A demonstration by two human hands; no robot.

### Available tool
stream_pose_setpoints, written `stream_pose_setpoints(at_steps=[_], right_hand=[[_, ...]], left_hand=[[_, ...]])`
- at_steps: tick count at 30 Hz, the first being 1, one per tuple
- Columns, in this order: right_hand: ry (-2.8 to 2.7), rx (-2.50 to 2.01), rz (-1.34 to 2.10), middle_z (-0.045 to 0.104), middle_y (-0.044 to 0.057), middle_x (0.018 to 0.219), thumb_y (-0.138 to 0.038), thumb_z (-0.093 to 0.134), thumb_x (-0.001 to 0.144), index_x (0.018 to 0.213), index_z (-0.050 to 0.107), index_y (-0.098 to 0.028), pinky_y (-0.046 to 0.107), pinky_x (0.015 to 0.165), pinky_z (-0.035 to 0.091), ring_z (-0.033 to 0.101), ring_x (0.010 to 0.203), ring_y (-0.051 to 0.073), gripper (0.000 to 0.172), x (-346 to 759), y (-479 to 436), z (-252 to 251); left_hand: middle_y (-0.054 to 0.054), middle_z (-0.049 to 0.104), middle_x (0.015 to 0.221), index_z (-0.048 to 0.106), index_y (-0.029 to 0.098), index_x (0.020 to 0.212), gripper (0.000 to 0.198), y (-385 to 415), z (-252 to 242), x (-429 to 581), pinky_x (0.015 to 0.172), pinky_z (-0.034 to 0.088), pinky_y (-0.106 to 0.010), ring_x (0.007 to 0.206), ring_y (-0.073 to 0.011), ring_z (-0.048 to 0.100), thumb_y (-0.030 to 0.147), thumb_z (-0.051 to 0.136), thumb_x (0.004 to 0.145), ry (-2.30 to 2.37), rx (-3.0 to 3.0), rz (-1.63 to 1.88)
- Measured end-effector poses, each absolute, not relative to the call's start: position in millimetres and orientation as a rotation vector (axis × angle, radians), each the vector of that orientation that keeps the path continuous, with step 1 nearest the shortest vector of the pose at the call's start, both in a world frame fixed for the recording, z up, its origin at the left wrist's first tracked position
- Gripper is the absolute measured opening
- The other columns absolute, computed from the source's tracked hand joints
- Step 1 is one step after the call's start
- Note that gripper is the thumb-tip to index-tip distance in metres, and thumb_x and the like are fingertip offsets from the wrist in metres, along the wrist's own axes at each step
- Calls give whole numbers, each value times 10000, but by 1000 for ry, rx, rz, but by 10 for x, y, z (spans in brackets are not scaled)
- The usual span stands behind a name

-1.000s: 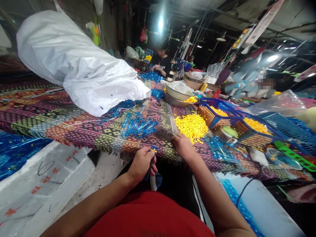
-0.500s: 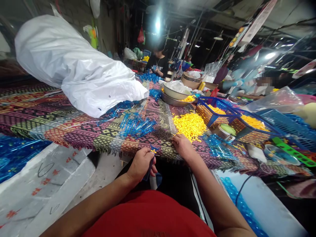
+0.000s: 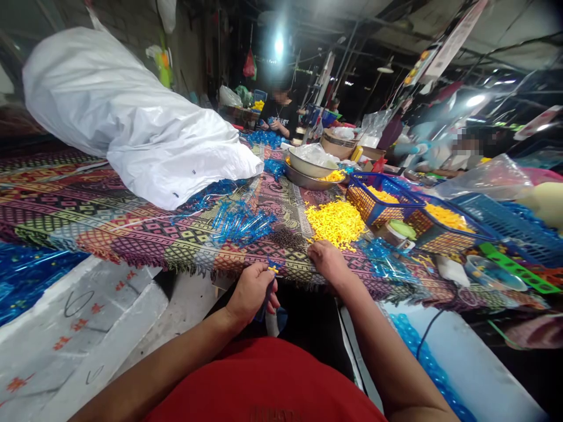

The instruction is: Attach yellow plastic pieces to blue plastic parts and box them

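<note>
My left hand (image 3: 255,290) is closed around a dark blue plastic part. A small yellow cross-shaped piece (image 3: 273,269) sits at the top of that part, by the thumb. My right hand (image 3: 328,259) rests at the table's front edge, fingers bent and drawn together. Whatever its fingertips may pinch is too small to make out. Just left of those fingertips lies a patch of tiny dark pieces (image 3: 285,238). A heap of small yellow plastic pieces (image 3: 336,224) is right behind the hand. Clear blue plastic pieces (image 3: 244,223) are piled farther left.
A patterned cloth (image 3: 145,234) covers the table. The big white sack (image 3: 145,123) lies at the left. Blue baskets (image 3: 378,202) of yellow pieces, stacked metal bowls (image 3: 312,170) and a green holed strip (image 3: 519,269) stand at the right. Across the table sits another person (image 3: 281,114).
My right hand has shifted very slightly beside the dark pieces. My left hand keeps its grip. The view has turned a little, and the person opposite has raised their hands slightly.
</note>
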State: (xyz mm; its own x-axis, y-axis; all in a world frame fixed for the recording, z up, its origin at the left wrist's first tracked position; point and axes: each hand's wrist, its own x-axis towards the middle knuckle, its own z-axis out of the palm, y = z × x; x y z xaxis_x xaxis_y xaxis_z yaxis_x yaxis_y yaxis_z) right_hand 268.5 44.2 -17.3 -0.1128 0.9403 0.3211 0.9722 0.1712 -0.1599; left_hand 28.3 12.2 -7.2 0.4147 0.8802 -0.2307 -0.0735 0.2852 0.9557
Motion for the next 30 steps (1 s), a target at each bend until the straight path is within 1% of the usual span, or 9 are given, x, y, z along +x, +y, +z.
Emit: stream_pose_setpoints(at_steps=[2,3,7,9,11,15,19,25,30], right_hand=[[-1962,-1766,2,598,70,752,-238,491,826,677,615,-169,279,689,413,537,754,177,205,2670,424,-156],[-1876,-1730,100,598,62,728,-263,512,812,672,611,-169,282,664,421,542,724,174,196,2649,409,-146],[-1487,-1511,674,570,-9,551,-343,597,742,694,602,-172,262,501,425,517,501,132,177,2426,288,-95],[-1302,-1363,939,586,-14,541,-342,634,712,694,604,-169,248,465,421,513,464,116,177,2251,202,-62],[-1178,-1261,1074,598,-12,535,-327,668,685,674,608,-166,233,446,417,514,452,106,172,2078,118,-27],[-1096,-1204,1141,607,-11,518,-295,698,659,655,608,-166,218,434,424,518,443,99,158,1844,1,24],[-1136,-1217,1151,618,-4,542,-299,686,679,664,615,-166,226,461,454,543,472,106,151,1773,-45,25],[-1280,-1277,1026,611,-6,565,-330,647,723,671,618,-172,231,484,447,538,493,106,169,1771,-76,14],[-1379,-1335,837,576,-15,557,-333,632,741,661,602,-185,233,485,410,509,492,106,171,1768,-102,15]], left_hand=[[27,526,570,423,170,712,133,123,-74,284,288,407,-201,369,-124,555,282,406,781,929,1097,776],[26,526,574,421,170,714,129,123,-70,288,288,405,-199,371,-123,557,278,404,781,932,1100,774],[37,512,585,414,174,725,109,127,-16,315,278,394,-197,361,-117,547,269,407,777,962,1129,770],[41,505,583,418,176,730,105,130,20,331,276,393,-199,353,-112,536,267,405,779,981,1176,767],[41,506,585,426,176,741,103,132,42,342,278,394,-195,348,-104,527,267,401,783,999,1233,763],[37,514,594,445,177,772,115,127,25,348,284,388,-175,343,-86,511,282,402,793,1030,1314,758],[32,526,577,463,178,760,132,110,-21,337,295,359,-160,336,-77,490,288,405,803,1051,1385,787],[31,524,520,509,187,754,143,94,-44,327,368,336,-183,361,-85,467,276,414,814,1048,1505,840],[14,532,525,517,195,697,134,76,-24,333,412,327,-200,408,-102,470,269,462,794,1050,1477,847]])
